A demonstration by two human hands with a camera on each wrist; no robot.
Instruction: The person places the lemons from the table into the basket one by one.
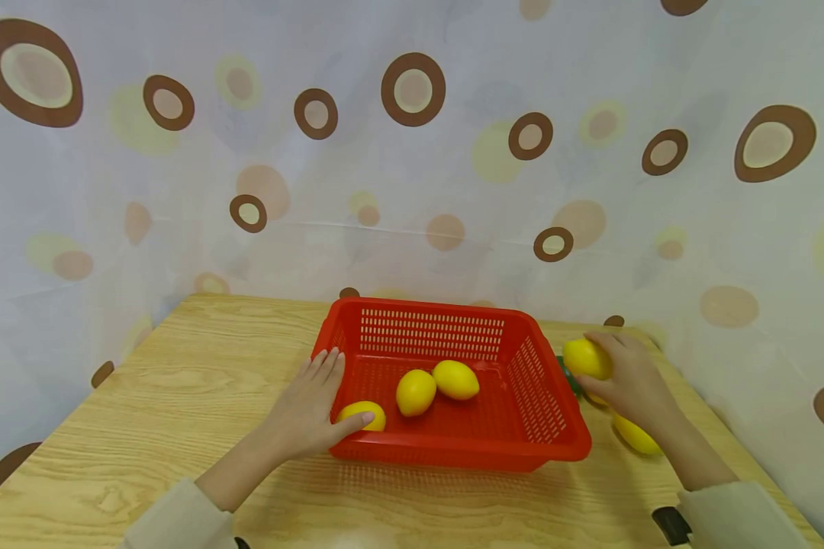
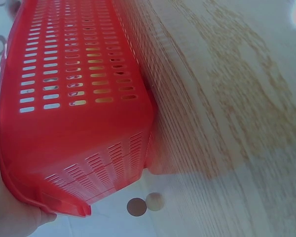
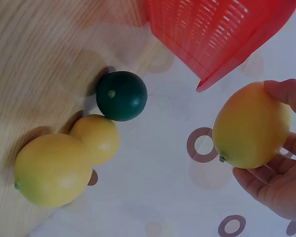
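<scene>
A red slotted basket (image 1: 545,396) stands on the wooden table and holds three yellow lemons (image 1: 456,379). My left hand (image 1: 312,408) rests flat on the basket's left rim, fingers straight; the left wrist view shows the basket's outer wall (image 2: 74,98) close up. My right hand (image 1: 625,377) grips a yellow lemon (image 1: 586,357) just right of the basket, lifted off the table; in the right wrist view that lemon (image 3: 250,126) sits in curled fingers (image 3: 286,91). Below it lie two more lemons (image 3: 52,168) and a dark green lime (image 3: 121,96).
The table (image 1: 178,396) ends close on the right, behind the loose fruit. A spotted cloth (image 1: 412,152) hangs behind and around the table. One lemon (image 1: 635,435) lies by my right forearm. A dark wrist strap (image 1: 671,524) shows at the bottom right.
</scene>
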